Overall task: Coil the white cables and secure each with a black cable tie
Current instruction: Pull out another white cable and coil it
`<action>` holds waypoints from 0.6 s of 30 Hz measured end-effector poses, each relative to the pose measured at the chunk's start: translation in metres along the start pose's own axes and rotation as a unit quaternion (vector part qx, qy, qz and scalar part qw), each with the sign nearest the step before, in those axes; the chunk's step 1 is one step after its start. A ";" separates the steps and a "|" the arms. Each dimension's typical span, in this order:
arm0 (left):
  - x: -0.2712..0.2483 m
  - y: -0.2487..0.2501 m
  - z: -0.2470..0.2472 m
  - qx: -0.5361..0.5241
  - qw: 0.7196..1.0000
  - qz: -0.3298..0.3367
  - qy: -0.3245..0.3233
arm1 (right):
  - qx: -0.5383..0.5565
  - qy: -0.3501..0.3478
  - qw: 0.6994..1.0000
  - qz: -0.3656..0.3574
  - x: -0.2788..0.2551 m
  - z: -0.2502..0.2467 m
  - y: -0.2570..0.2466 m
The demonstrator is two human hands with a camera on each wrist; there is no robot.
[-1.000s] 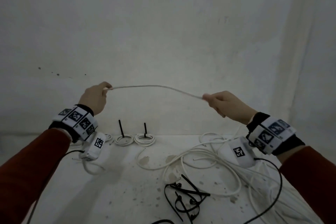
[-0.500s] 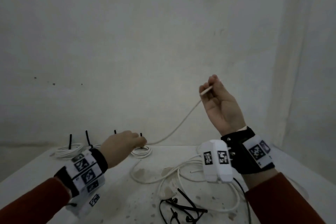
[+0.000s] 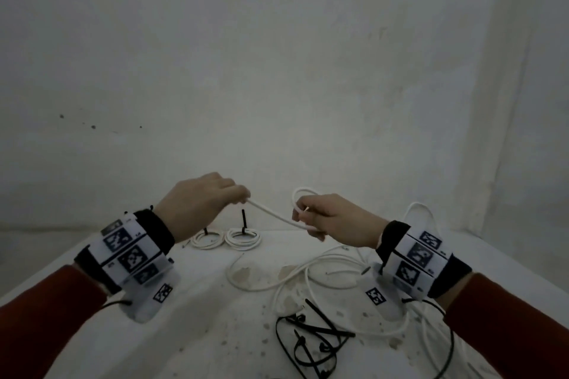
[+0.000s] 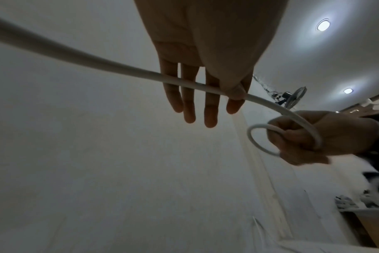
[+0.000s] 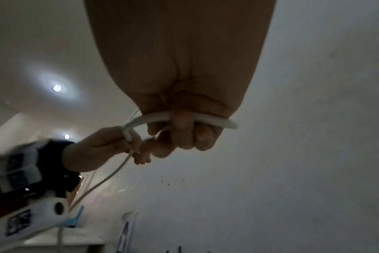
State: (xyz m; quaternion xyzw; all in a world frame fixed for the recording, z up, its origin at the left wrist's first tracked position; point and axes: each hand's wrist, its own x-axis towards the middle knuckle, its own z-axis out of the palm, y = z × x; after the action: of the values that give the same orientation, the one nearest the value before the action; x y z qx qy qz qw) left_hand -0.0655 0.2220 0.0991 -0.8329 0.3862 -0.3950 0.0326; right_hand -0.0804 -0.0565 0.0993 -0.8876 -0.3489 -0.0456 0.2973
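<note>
- Ties: loose black cable ties (image 3: 311,338) lie in a tangle on the worktop (image 3: 200,332) nearest the person, probably kept there so one can be taken once a coil is finished.
- Beyond them, uncoiled white cables (image 3: 308,277) sprawl across the middle and right of the worktop, seemingly the stock not yet coiled.
- Above that, both hands are raised clear of the surface with one white cable (image 3: 271,215) between them; held up this way, the loops can form without snagging on the pile.
- The right hand (image 3: 335,220) has its fingers (image 5: 184,133) curled round a small loop of this cable, thumb across it, so the turn made so far cannot spring open.
- The left hand (image 3: 200,203) pinches the cable between thumb and forefinger, its other fingers (image 4: 188,95) nearly straight behind the strand; this light hold looks suited to feeding the next length toward the right hand. The free run passes back under the left wrist.
- Farthest back, near the wall, two finished coils (image 3: 226,238) lie side by side, each cinched with a black tie (image 3: 244,221) whose tail stands up, set apart from the loose stock.
</note>
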 end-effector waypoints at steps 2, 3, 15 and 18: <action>0.009 -0.001 -0.006 -0.003 1.000 -0.006 0.029 | 0.055 0.010 0.998 -0.004 -0.003 0.005 -0.006; 0.014 -0.001 -0.009 -0.009 0.999 -0.010 0.038 | 0.064 0.017 0.998 -0.006 -0.003 0.008 -0.009; 0.035 -0.007 -0.013 -0.110 0.992 -0.030 0.046 | 0.464 -0.034 0.885 -0.015 0.002 0.004 -0.017; 0.030 -0.018 -0.005 -0.171 0.981 -0.072 0.052 | 0.549 -0.021 0.835 -0.021 -0.002 -0.005 -0.015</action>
State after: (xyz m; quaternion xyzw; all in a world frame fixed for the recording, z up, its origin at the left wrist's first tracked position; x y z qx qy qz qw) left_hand -0.0463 0.2155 0.1277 -0.8304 0.3880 -0.3667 -0.1592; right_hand -0.0907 -0.0514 0.1098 -0.5718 -0.3415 0.1658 0.7272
